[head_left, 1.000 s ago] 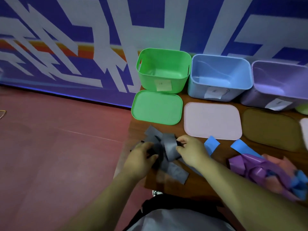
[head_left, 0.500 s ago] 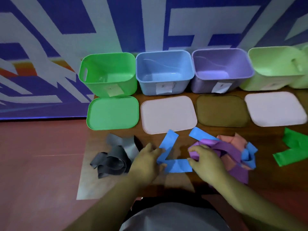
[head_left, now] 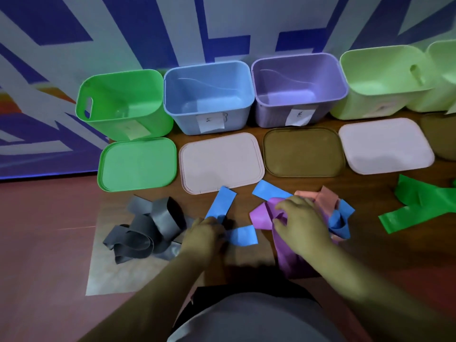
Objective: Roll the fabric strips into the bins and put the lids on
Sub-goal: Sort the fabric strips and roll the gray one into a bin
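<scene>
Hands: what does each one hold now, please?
Left hand: grips the blue strip.
Right hand: grips the purple strip.

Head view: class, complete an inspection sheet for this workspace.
Surface: wooden table, partly covered.
Job's things: green bin, blue bin, purple bin, pale green bin open; lids flat in front; grey strips, blue strip, purple strip, green strips loose.
Clutter: nothing seen.
Hands: left hand grips blue strip; right hand holds purple strip, fingers curled.
Cables: nothing seen.
Surroundings: blue-and-white wall, reddish floor.
</scene>
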Available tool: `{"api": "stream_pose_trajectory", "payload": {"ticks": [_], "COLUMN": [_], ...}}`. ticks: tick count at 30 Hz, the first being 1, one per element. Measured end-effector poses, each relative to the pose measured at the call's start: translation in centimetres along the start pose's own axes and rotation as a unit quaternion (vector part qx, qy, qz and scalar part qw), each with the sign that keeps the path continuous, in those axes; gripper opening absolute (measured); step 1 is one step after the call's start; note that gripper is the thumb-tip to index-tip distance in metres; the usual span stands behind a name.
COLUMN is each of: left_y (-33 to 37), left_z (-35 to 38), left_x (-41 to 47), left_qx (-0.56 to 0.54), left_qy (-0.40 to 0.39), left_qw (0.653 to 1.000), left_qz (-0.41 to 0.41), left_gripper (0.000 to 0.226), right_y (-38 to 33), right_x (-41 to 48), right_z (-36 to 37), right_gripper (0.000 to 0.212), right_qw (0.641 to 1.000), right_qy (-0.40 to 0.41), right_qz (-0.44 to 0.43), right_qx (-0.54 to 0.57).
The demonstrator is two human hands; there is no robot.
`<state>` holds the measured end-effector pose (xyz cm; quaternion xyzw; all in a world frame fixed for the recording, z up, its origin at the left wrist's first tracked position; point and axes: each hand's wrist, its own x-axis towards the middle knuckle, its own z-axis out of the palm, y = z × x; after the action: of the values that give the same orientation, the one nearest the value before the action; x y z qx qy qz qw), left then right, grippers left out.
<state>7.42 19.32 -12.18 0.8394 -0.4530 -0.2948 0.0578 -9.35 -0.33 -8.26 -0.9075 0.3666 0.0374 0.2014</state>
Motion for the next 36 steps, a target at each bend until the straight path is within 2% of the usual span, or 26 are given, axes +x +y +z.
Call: {"api": "stream_pose_trajectory", "payload": {"ticks": [2, 5, 6, 9, 12, 16, 20, 23, 26, 30, 36], "left_y": [0.1, 0.5, 0.8, 1.1, 1.6, 3.1, 4.2, 5.4, 6.2, 7.4, 9.5], "left_z": [0.1, 0.1, -0.1, -0.1, 0.0, -0.7, -1.4, -2.2, -2.9, -2.5, -1.2], "left_x": [0.4, 0.7, 0.8, 1.0, 1.3, 1.9, 2.8, 3.1, 3.5, 4.3, 4.9], "left_qx": [-0.077, -0.157, -0.166, -0.173, -0.191, -0.192, -0.162, -0.128, -0.141, -0.149, -0.176], "left_qy": [0.049, 0.112, 0.115, 0.098, 0.083, 0.087, 0.084, 0.101, 0.113, 0.077, 0.055], "left_qw": [0.996, 0.98, 0.978, 0.978, 0.976, 0.977, 0.983, 0.987, 0.983, 0.986, 0.983], "left_qz": [-0.026, -0.054, -0.056, -0.055, -0.063, -0.037, -0.021, -0.015, -0.004, 0.016, 0.024], "left_gripper": [0.014, 0.005, 0.003, 0.006, 0.01, 0.023, 0.045, 0.044, 0.034, 0.027, 0.033], "right_y": [0.5, 1.2, 1.4, 2.1, 3.0, 3.3, 2.6, 2.3, 2.8, 4.6, 7.7], "right_x": [0.3, 0.5, 0.6, 1.2, 1.4, 1.6, 1.7, 1.5, 1.0, 0.1, -1.0], "right_z": [-0.2, -0.5, -0.6, -0.9, -1.8, -4.7, -8.1, -10.7, -13.1, -15.2, -15.9], "right_gripper": [0.037, 0.055, 0.054, 0.036, 0.023, 0.025, 0.027, 0.018, 0.018, 0.023, 0.024], "right_qw": [1.0, 0.994, 0.991, 0.984, 0.992, 0.978, 0.959, 0.956, 0.942, 0.91, 0.881], "right_qy": [0.006, -0.042, -0.061, -0.093, -0.107, -0.134, -0.159, -0.137, -0.12, -0.094, 0.023], "right_qz": [0.007, 0.039, 0.049, 0.037, 0.028, 0.065, 0.084, 0.076, 0.087, 0.097, 0.129], "right_qx": [-0.028, -0.095, -0.109, -0.147, -0.055, 0.144, 0.219, 0.248, 0.301, 0.393, 0.455]}}
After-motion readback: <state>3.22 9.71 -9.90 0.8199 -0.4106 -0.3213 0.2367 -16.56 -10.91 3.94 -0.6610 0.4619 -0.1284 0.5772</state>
